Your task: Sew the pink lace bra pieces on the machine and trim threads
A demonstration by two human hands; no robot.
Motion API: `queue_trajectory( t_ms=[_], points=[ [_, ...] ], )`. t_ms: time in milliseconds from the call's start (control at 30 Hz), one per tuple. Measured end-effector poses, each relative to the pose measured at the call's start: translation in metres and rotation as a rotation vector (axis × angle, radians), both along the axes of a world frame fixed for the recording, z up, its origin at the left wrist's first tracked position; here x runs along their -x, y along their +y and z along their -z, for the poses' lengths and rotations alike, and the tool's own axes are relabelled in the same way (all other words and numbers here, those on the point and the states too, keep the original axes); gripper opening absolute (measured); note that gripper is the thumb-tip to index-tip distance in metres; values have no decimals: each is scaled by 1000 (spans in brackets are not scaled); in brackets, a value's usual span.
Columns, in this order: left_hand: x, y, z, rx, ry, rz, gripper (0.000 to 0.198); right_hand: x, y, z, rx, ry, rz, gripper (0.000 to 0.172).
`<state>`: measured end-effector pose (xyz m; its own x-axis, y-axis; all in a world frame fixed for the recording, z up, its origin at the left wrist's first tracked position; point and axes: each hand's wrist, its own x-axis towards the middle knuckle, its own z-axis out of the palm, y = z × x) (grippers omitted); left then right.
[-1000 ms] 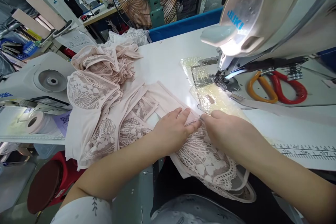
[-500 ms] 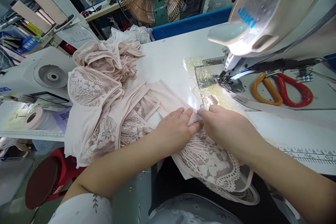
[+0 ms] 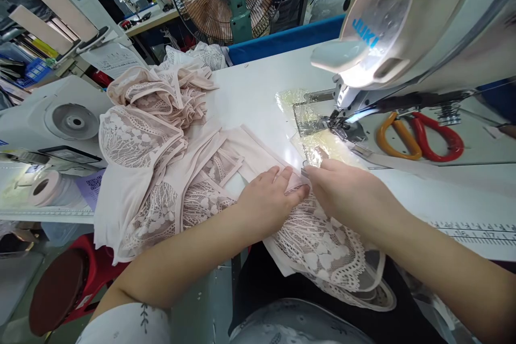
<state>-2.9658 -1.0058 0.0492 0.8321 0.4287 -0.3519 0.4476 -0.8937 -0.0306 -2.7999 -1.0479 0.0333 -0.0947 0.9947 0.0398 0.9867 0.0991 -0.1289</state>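
Observation:
A pale pink lace bra (image 3: pixel 322 247) hangs from the table edge over my lap, its smooth band stretched left across the tabletop. My left hand (image 3: pixel 268 199) rests on the band, with the fabric edge between its thumb and fingers. Close against it, my right hand (image 3: pixel 342 185) is closed in a pinch at the same edge. A small metal tool (image 3: pixel 304 170) pokes out from its fingertips; most of it is hidden in the hand, so its kind is unclear. Left of my hands lies a heap of similar lace bras (image 3: pixel 149 156).
A sewing machine (image 3: pixel 387 37) stands at the right, its needle area lit. Scissors with orange and red handles (image 3: pixel 437 137) lie beneath its arm. Another machine (image 3: pixel 60 118) and a tape roll (image 3: pixel 50 188) are at left. A fan (image 3: pixel 237 11) stands behind the table, a red stool (image 3: pixel 60 290) below left.
The view has shifted slightly, so the machine and scissors appear a little farther left. Both hands stay at the same edge of the bra, hardly moved.

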Motion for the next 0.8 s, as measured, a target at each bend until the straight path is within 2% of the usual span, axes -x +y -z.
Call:
queue_trajectory(
  t_ms=[133,233,333,433,500,633,800],
  points=[
    [0,0,0,13,-2,-13,55,2,4,1,52,10,7,19],
    [-1,0,0,11,3,-19,57,-8,-7,5,37,13,-44,20],
    [-1,0,-1,15,19,-21,62,-20,-23,11,-115,71,-107,24],
    [0,0,1,13,23,-22,62,-25,-32,19,-297,127,-101,32],
    [1,0,2,-4,14,-22,61,-23,-33,24,-334,141,-93,36],
    [2,0,4,-31,16,-8,56,-14,-26,28,-257,141,-77,34],
    [0,1,1,-37,28,-13,55,-7,-26,17,-95,42,-39,25]
  ],
)
